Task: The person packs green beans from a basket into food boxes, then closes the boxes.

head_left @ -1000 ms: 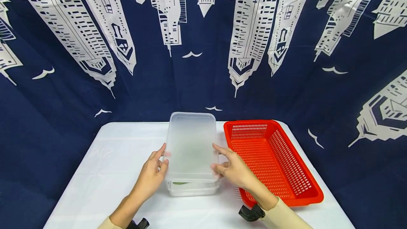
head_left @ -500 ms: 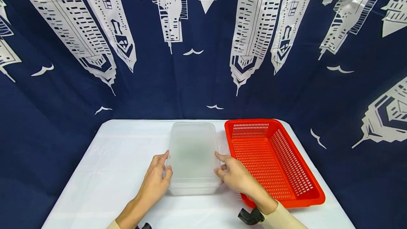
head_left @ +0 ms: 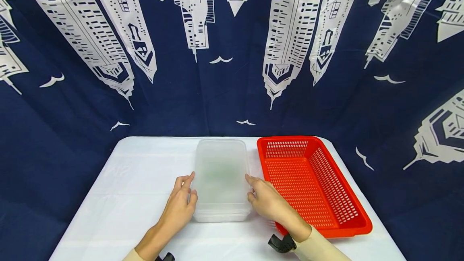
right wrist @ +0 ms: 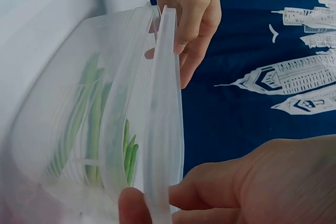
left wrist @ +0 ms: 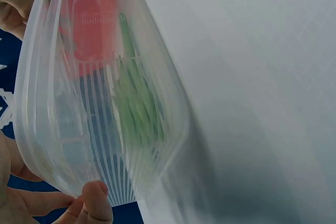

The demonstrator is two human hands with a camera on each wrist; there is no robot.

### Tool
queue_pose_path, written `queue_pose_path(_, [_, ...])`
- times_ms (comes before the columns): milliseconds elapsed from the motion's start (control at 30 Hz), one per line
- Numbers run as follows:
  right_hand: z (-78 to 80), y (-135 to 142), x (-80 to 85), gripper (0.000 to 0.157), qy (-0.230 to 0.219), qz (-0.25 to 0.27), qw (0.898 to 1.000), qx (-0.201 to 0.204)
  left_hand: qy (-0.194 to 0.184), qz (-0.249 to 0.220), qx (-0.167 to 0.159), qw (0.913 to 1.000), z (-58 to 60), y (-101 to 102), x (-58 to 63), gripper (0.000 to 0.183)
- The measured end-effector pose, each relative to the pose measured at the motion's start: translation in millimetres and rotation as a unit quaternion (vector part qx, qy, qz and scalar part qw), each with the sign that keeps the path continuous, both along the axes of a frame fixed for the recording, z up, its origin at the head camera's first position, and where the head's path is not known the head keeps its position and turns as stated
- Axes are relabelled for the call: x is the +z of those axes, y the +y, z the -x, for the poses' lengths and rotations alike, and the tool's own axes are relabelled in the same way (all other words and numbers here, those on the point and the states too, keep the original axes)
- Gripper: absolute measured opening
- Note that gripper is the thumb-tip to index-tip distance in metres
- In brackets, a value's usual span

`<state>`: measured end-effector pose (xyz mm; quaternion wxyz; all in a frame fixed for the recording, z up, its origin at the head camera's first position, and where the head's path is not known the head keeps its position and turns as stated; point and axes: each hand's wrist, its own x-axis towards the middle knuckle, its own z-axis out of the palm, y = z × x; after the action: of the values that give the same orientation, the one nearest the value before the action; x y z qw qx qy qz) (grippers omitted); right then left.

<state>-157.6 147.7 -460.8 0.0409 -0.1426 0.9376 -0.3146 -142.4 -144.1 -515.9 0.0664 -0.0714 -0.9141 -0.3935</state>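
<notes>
A clear rectangular plastic container (head_left: 222, 217) stands on the table with its frosted lid (head_left: 222, 172) over it. Through the container's wall in the left wrist view show several green beans (left wrist: 136, 100). My left hand (head_left: 177, 208) holds the lid's left edge, fingertips curled at the rim. On the opposite side my right hand (head_left: 269, 202) pinches the lid's right edge between thumb and fingers. In the right wrist view a gap separates the lid (right wrist: 164, 108) from the container's rim at the near part, and beans show through it.
A red perforated plastic basket (head_left: 304, 188) stands right of the container, partly behind the right forearm. White cloth covers the table (head_left: 145, 172). A dark blue curtain (head_left: 232, 92) with white buildings hangs behind the table.
The lid has come down from a raised, tilted position to lie over the container, both hands lowering with it. Over the last half second the hands have barely moved.
</notes>
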Motion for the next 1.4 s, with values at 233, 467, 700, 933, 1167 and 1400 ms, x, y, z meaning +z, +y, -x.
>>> queue_pose_path(233, [-2.5,-0.6,-0.5,0.063,-0.027,-0.005,0.999,0.024,-0.023,-0.025,-0.012,0.9994,-1.7,-6.2,-3.8,0.064])
queue_pose_path(467, [-3.3,-1.3,-2.9,0.061,-0.015,-0.01,0.999,0.031,-0.022,-0.024,-0.024,0.9992,-2.7,-10.3,-5.8,0.065])
queue_pose_path(700, [-3.0,-2.4,-2.7,0.059,-0.008,-0.018,0.999,0.044,-0.035,0.016,-0.068,0.9969,-7.8,-14.2,-6.3,0.067])
queue_pose_path(933, [-1.9,-2.1,2.6,0.061,-0.028,-0.042,0.998,0.044,-0.045,0.036,-0.052,0.997,-2.0,-13.8,-5.2,0.072])
queue_pose_path(1167, [11.7,-3.7,14.0,0.071,-0.019,-0.067,0.997,0.03,0.032,0.104,-0.038,0.9933,25.9,-10.1,3.6,0.076])
queue_pose_path(1400, [62.1,-22.1,11.9,0.079,0.031,-0.074,0.996,0.05,0.021,0.16,-0.078,0.9838,76.7,1.1,13.6,0.079])
